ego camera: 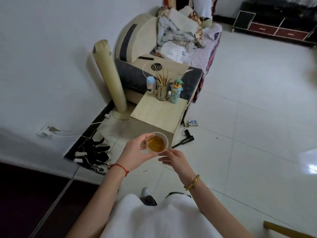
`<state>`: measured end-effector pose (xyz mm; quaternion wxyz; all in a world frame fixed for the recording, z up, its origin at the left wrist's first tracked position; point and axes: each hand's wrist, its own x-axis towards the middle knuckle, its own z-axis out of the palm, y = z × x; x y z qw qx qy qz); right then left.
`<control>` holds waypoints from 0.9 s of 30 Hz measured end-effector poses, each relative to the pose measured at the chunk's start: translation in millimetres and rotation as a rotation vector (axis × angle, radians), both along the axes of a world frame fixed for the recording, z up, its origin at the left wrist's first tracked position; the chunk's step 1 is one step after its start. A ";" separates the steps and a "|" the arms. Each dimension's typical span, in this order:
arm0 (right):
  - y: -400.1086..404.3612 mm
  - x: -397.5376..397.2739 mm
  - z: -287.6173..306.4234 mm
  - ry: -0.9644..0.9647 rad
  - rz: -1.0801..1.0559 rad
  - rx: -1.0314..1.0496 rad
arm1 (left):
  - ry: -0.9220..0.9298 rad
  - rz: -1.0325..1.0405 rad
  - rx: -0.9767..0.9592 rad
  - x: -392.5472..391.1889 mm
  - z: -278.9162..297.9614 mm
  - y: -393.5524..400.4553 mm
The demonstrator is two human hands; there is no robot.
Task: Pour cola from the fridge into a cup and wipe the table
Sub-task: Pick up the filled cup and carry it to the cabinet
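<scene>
Two hands meet at a clear cup (156,143) carried in the air over the near corner of the small wooden table (158,114). Left hand (135,156) grasps the cup, fingers curled round its left wall, thumb at the rim. Right hand (175,159) lies just beside the base, fingers extended and relaxed, fingertips near or touching the underside; contact cannot be confirmed. Cup holds amber-brown liquid, upright. At the table's far edge stand a blue-capped bottle (150,85), a metal chopstick holder (162,91) and a cartoon-figure flask (176,91). A tall fan (109,79) stands left of the table.
</scene>
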<state>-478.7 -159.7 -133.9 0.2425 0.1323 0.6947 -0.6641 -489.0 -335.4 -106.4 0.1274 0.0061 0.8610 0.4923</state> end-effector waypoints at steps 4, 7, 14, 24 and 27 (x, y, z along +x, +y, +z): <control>-13.3 -50.1 -4.5 -0.022 -0.073 0.008 | -0.009 -0.075 0.005 -60.6 0.2 -8.4; -17.6 -84.4 -15.4 -0.050 -0.120 0.019 | -0.030 -0.101 0.019 -98.3 -6.5 -9.8; -23.5 -166.4 -43.8 -0.104 -0.162 0.041 | -0.107 -0.129 0.086 -186.4 -34.9 -13.2; -28.0 -290.9 -79.5 -0.150 -0.094 0.153 | -0.128 -0.106 0.131 -309.2 -88.5 -11.9; -28.3 -323.3 -90.6 -0.171 -0.114 0.158 | -0.138 -0.098 0.128 -341.1 -108.1 -11.3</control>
